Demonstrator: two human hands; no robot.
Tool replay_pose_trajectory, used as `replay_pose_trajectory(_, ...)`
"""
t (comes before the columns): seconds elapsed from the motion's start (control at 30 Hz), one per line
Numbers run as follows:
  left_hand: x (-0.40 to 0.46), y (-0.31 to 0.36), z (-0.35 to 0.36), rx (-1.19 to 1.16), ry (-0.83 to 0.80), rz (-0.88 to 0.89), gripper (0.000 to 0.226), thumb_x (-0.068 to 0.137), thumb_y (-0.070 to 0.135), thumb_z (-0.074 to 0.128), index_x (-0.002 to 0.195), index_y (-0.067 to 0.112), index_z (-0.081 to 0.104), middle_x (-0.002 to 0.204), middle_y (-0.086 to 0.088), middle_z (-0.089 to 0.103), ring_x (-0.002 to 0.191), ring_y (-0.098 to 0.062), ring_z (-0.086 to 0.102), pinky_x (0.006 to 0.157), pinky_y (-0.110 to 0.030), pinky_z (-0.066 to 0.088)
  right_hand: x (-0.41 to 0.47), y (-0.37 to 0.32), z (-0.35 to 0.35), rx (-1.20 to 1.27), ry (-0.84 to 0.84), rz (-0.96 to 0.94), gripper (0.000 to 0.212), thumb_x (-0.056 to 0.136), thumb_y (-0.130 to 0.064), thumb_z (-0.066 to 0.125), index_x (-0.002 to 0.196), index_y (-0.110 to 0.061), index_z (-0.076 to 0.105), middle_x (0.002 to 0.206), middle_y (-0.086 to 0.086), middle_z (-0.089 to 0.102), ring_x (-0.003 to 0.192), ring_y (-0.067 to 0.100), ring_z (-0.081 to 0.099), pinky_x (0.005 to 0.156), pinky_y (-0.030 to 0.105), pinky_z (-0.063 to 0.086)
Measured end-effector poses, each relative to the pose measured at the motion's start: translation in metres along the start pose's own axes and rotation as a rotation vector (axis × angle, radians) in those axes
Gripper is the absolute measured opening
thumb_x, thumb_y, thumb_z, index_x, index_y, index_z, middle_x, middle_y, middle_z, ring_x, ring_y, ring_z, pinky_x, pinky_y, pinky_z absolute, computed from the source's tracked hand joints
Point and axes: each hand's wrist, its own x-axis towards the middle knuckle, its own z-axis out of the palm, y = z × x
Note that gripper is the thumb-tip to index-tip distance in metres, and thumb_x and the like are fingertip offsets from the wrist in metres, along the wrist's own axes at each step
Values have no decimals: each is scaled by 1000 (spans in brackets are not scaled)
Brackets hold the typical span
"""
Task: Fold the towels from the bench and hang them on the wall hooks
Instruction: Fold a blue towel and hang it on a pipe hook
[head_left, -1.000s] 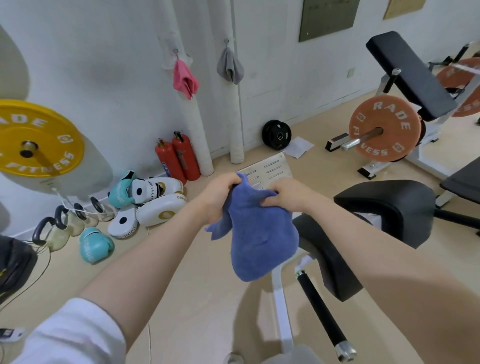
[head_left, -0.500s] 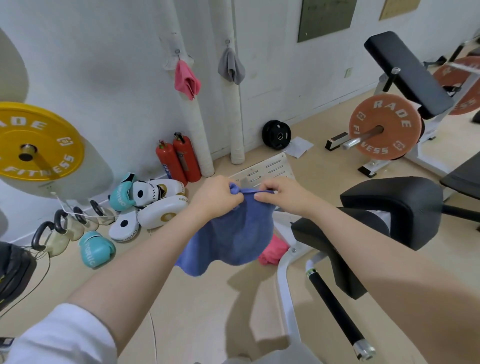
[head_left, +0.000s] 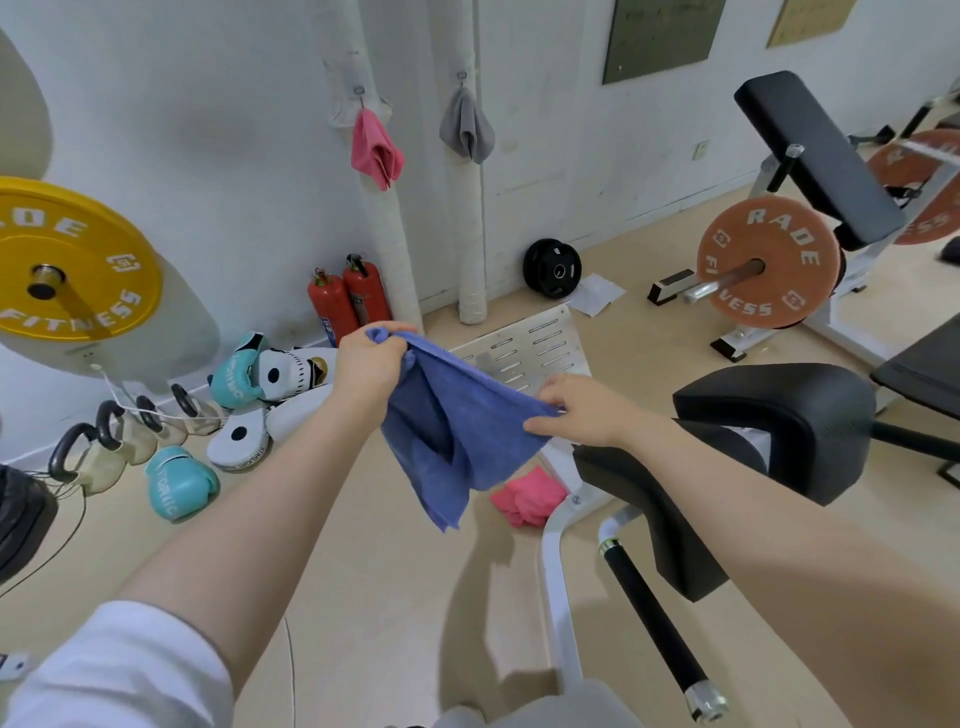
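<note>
A blue towel (head_left: 457, 431) hangs in the air in front of me, stretched along its top edge between both hands. My left hand (head_left: 371, 366) grips one corner, up and to the left. My right hand (head_left: 582, 410) pinches the opposite corner, lower and to the right. A pink towel (head_left: 527, 499) lies crumpled below, beside the black padded bench (head_left: 769, 415). On the wall, a pink towel (head_left: 375, 150) and a grey towel (head_left: 467, 127) each hang from a hook on a white padded pipe.
Two red fire extinguishers (head_left: 348, 301) stand against the wall. Boxing gloves and pads (head_left: 249, 395) and kettlebells (head_left: 93, 441) lie on the floor to the left. A yellow weight plate (head_left: 67, 260) sticks out at left. An orange plate (head_left: 766, 260) and another bench stand at right.
My hands have moved apart, spreading the blue towel's top edge wide; before they held it bunched close together. The pink towel below has come into view.
</note>
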Motion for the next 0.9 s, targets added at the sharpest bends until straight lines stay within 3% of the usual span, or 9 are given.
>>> replay_pose_trajectory(0.07, 3, -10, -5, 47, 12, 2, 31, 83, -7, 42, 81, 15, 64, 69, -3, 53, 56, -7, 52, 45, -9, 42, 4, 5, -7, -214, 192, 79, 27, 87, -35, 54, 71, -14, 57, 80, 4, 47, 84, 26, 51, 68, 33, 38)
replay_pose_trajectory(0.17, 2, -20, -6, 118, -18, 32, 34, 82, -7, 41, 77, 16, 65, 66, -2, 55, 59, -12, 49, 44, -10, 42, 9, 11, -11, -421, 387, 192, 27, 92, -36, 42, 96, -16, 60, 94, 7, 56, 91, 28, 56, 70, 32, 32)
replay_pose_trajectory(0.23, -1, -23, -3, 122, -21, 31, 34, 82, -7, 42, 74, 18, 64, 65, 0, 55, 58, -9, 49, 40, -8, 40, 13, 11, -12, -388, 455, 214, 31, 92, -37, 42, 92, -11, 60, 89, 7, 56, 88, 28, 56, 70, 32, 33)
replay_pose_trajectory(0.37, 5, -32, -9, 119, -17, 7, 31, 82, -3, 44, 66, 17, 60, 61, -1, 54, 54, -10, 49, 51, -17, 41, 13, 7, -18, 255, 508, 173, 27, 85, -27, 59, 71, -4, 53, 65, 1, 47, 66, 19, 46, 58, 28, 33)
replay_pose_trajectory(0.53, 15, -37, -21, 143, 40, -64, 36, 78, 2, 47, 56, 18, 24, 27, 12, 25, 46, -12, 27, 46, -22, 24, 6, -5, -26, 1197, 289, 64, 25, 88, -2, 55, 69, -16, 47, 52, -12, 55, 54, 5, 51, 55, 18, 41)
replay_pose_trajectory(0.67, 17, -34, -35, 95, -350, -212, 21, 52, 17, 64, 55, 13, 44, 50, 0, 47, 58, -20, 40, 57, -28, 33, 2, 0, -29, 1707, 168, 154, 14, 87, -8, 48, 77, -18, 52, 64, -3, 56, 65, 13, 52, 64, 26, 45)
replay_pose_trajectory(0.73, 17, -37, -41, 90, -460, -301, 18, 64, 29, 69, 61, 13, 59, 66, -7, 60, 62, -21, 56, 62, -29, 42, 4, 4, -30, 1617, 309, 331, 13, 87, -9, 49, 81, -18, 56, 73, 1, 55, 70, 17, 52, 70, 30, 45)
replay_pose_trajectory(0.83, 28, -46, -41, -99, -392, -408, 50, 84, 60, 50, 72, 15, 70, 78, -5, 74, 71, -19, 69, 72, -31, 51, 9, 8, -30, 1177, 438, 491, 21, 86, -4, 46, 75, -20, 54, 78, 2, 51, 74, 16, 46, 67, 32, 41)
replay_pose_trajectory(0.9, 33, -51, -39, -259, -388, -449, 56, 88, 62, 40, 79, 14, 69, 84, -5, 74, 78, -19, 70, 72, -32, 53, 13, 10, -28, 1103, 488, 537, 24, 86, -2, 43, 73, -20, 53, 79, 2, 51, 79, 19, 47, 73, 36, 45)
